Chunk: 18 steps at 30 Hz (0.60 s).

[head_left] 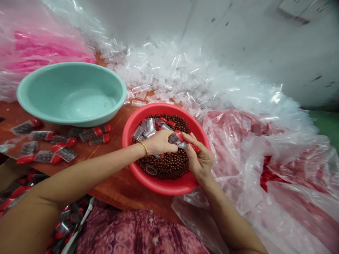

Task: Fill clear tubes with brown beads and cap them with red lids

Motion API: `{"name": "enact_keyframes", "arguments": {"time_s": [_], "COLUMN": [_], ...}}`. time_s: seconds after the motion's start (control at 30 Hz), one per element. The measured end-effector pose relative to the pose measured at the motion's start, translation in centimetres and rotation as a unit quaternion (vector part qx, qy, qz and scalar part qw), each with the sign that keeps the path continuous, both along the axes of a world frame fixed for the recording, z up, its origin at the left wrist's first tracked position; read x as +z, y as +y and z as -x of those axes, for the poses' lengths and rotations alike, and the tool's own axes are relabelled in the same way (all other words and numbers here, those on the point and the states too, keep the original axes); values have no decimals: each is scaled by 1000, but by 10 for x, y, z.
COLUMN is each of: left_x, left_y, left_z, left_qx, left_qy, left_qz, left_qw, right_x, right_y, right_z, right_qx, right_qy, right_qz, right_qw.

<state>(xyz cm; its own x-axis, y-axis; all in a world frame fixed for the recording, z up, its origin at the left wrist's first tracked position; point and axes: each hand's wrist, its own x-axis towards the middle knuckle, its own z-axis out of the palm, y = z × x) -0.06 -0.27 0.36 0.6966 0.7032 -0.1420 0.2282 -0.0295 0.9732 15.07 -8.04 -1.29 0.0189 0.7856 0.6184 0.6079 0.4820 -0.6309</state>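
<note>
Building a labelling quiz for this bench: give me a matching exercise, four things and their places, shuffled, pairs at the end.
Things
1. Teal basin
2. Brown beads
3. Gold bracelet
4. Plastic bag with pink contents

Places
A. Around the wrist of the left hand
B. At the back left of the view
C. On the table, right beside the red basin
D. Inside the red basin, below the hands

Pairs: 1-C, 2-D, 3-A, 4-B
</note>
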Motion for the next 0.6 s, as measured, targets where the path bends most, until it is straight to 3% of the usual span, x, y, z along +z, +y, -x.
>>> {"name": "enact_keyframes", "arguments": {"time_s": [0.1, 0.2, 0.3, 0.37, 0.47, 0.6], "left_x": [2, 3, 2, 1, 2, 4], "left_y": [-2, -4, -5, -6, -10, -16], "left_z": [2, 3, 2, 1, 1, 2], "left_qx": [-8, -35, -75, -81, -77, -84], "left_qy": [53, 88, 118, 141, 184, 244], "left_qz": [-103, -189, -265, -301, -346, -379], "left_qw": [993, 977, 954, 940, 917, 889], "right_x": [-1, -2, -1, 0, -1, -3], "right_y": [-1, 2, 11, 19, 27, 28], "right_z": [-1, 5, 11, 14, 15, 13], "right_qx": [15, -15, -39, 6, 89, 98], "right_qy": [88, 164, 222, 251, 260, 178], "right_qz": [-1, 40, 111, 193, 294, 310], "right_qw": [996, 986, 968, 949, 916, 929]}}
